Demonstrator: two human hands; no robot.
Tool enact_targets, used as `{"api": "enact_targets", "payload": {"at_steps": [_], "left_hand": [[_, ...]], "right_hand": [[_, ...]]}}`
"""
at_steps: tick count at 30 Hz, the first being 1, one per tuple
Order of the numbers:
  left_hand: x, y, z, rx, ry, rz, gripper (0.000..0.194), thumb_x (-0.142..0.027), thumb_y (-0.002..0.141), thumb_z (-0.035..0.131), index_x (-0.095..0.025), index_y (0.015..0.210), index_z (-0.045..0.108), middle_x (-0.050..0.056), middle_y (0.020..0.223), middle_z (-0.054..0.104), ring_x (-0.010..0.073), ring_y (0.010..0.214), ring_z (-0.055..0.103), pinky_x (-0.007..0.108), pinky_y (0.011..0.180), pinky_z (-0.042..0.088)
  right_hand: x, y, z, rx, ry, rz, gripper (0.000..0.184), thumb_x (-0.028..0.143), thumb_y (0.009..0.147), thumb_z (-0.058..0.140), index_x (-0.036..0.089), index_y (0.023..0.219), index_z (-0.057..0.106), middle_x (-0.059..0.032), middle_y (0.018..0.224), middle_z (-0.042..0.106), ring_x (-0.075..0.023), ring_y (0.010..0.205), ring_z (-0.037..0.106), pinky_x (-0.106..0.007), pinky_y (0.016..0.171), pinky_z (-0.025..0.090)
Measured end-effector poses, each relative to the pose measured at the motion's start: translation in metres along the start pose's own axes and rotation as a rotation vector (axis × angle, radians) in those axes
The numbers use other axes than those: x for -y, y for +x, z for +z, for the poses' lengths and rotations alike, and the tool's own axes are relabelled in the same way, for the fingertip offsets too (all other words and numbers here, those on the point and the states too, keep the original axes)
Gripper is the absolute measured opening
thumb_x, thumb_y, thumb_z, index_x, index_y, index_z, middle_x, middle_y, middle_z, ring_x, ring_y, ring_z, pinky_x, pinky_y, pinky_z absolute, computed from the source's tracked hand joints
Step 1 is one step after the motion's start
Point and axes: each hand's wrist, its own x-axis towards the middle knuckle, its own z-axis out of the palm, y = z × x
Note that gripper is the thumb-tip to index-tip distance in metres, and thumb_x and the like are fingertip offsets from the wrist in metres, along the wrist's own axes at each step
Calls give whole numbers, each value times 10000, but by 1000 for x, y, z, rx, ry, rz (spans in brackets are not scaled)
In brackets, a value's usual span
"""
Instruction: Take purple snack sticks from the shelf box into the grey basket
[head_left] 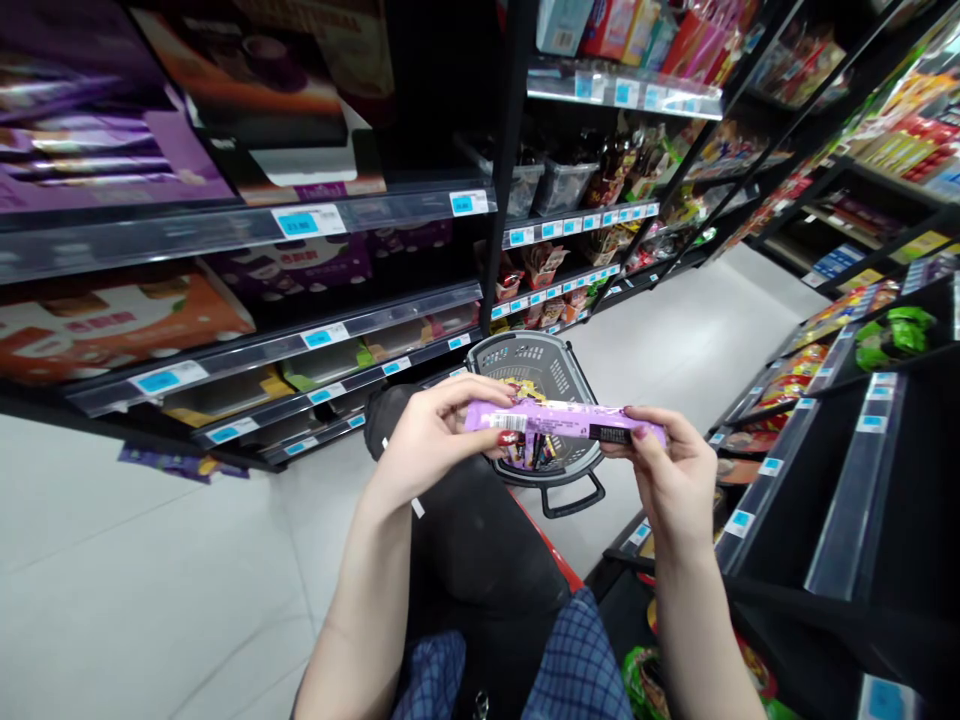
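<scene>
A long, slim purple packet (562, 421) with a barcode and small print is stretched level between both hands. My left hand (442, 425) pinches its left end, thumb below and fingers behind. At the other end, my right hand (667, 455) grips the packet between thumb and fingers. Behind and below it stands a grey shopping basket (576, 375) with a black handle, partly hidden by the packet. Several small purple, yellow and dark packets (536, 452) lie inside the basket.
To the left, a shelf (247, 225) carries purple and orange boxes. Purple packets (180, 462) lie on the floor beneath it. On the right, a low rack (855, 480) runs along the aisle floor (645, 330). A dark rounded object (487, 545) lies under my forearms.
</scene>
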Motion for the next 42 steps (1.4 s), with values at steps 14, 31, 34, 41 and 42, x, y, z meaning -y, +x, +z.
{"api": "enact_targets", "payload": {"at_steps": [14, 31, 34, 41, 42], "left_hand": [[9, 2, -2, 115, 339, 207, 177, -140, 781, 599, -223, 881, 719, 63, 1007, 641, 183, 933, 619, 292, 744, 542], [4, 5, 4, 265, 147, 99, 240, -93, 645, 692, -240, 825, 753, 67, 1166, 619, 239, 1063, 582, 333, 827, 537], [5, 4, 8, 234, 87, -27, 167, -120, 691, 654, -224, 780, 751, 65, 1143, 639, 164, 777, 653, 195, 461, 516], [10, 4, 5, 286, -114, -97, 232, -54, 698, 592, -209, 752, 757, 54, 1019, 700, 59, 481, 574, 146, 343, 466], [11, 5, 3, 296, -131, -98, 238, -53, 699, 590, -211, 755, 759, 56, 1021, 701, 63, 486, 580, 146, 345, 469]], "right_hand": [[17, 4, -17, 177, -157, 2, 155, 210, 670, 753, 194, 758, 627, -2, 675, 670, -162, 561, 684, -266, 596, 602], [9, -1, -17, 364, -88, 161, 128, 202, 745, 689, 192, 873, 702, -31, 824, 684, -145, 623, 681, -272, 630, 587], [7, -1, -12, 358, -113, 175, 147, 176, 710, 720, 200, 848, 678, 11, 719, 634, -102, 552, 628, -210, 532, 533], [9, 2, -4, 421, 2, 229, 44, 182, 707, 705, 181, 750, 708, 10, 698, 550, -106, 514, 603, -241, 500, 504], [10, 2, -4, 428, 7, 240, 50, 175, 708, 697, 181, 753, 717, 7, 695, 547, -111, 514, 606, -247, 500, 507]]}}
